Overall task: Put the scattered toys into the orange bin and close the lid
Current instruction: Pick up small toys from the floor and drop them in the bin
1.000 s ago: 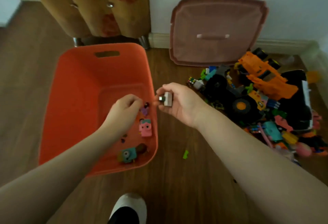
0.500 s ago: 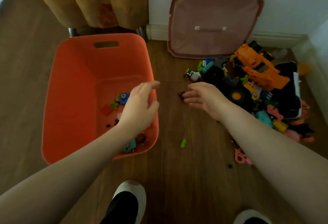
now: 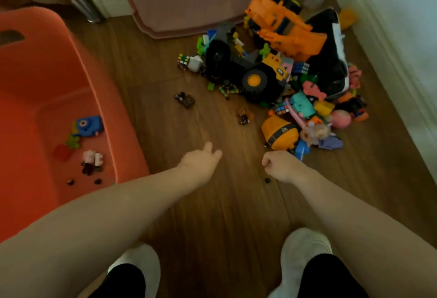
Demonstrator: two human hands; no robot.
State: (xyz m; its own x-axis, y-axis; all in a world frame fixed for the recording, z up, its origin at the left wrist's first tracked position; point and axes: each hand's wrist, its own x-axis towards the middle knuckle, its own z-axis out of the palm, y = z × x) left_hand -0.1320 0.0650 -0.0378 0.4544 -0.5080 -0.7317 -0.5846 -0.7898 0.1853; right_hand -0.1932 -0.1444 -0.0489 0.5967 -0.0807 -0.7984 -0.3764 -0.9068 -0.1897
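Note:
The orange bin (image 3: pixel 113 108) stands open at the left, with a blue toy (image 3: pixel 88 125) and several small pieces on its bottom. Its pinkish lid (image 3: pixel 189 2) leans against the far wall. A pile of scattered toys (image 3: pixel 283 73) fills the floor at the right, topped by an orange truck (image 3: pixel 286 26). My left hand (image 3: pixel 201 163) reaches down to the floor beside the bin, thumb and a finger out, its fingertips hidden. My right hand (image 3: pixel 281 165) is on the floor with fingers curled under, near a yellow toy (image 3: pixel 280 132); what lies under it is hidden.
A small dark toy car (image 3: pixel 185 100) and another small toy (image 3: pixel 244 117) lie on the wood floor ahead of my hands. A black bead (image 3: pixel 267 180) sits by my right wrist. My feet in white slippers (image 3: pixel 305 248) are below. The wall skirting (image 3: pixel 390 61) borders the right.
Both hands left the bin and dropped to the floor in front of my feet. The green piece and pink toy seen on the floor earlier are now covered by my hands.

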